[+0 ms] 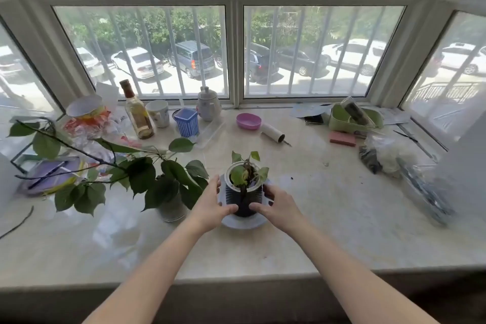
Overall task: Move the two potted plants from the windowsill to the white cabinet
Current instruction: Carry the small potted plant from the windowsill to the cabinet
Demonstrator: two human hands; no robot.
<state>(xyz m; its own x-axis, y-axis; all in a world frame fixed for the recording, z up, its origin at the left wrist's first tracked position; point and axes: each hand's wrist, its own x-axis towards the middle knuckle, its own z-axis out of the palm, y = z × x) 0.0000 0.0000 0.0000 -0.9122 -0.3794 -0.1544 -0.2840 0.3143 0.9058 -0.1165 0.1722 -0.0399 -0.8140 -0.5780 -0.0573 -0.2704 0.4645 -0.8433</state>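
A small potted plant (244, 179) with a few green leaves stands in a white and dark pot on a white saucer (243, 222), at the middle of the marble windowsill (328, 218). My left hand (213, 205) wraps the pot's left side and my right hand (278, 205) wraps its right side, fingers nearly meeting at the front. A larger plant (157, 181) with long leafy branches sits in a clear pot just left of it. The white cabinet is out of view.
Along the window stand a glass bottle (138, 113), a mug (158, 113), a blue basket (186, 121), a small teapot (207, 104) and a pink bowl (248, 121). A green box (355, 117), a pink sponge (342, 138) and plastic bags (394, 155) lie to the right.
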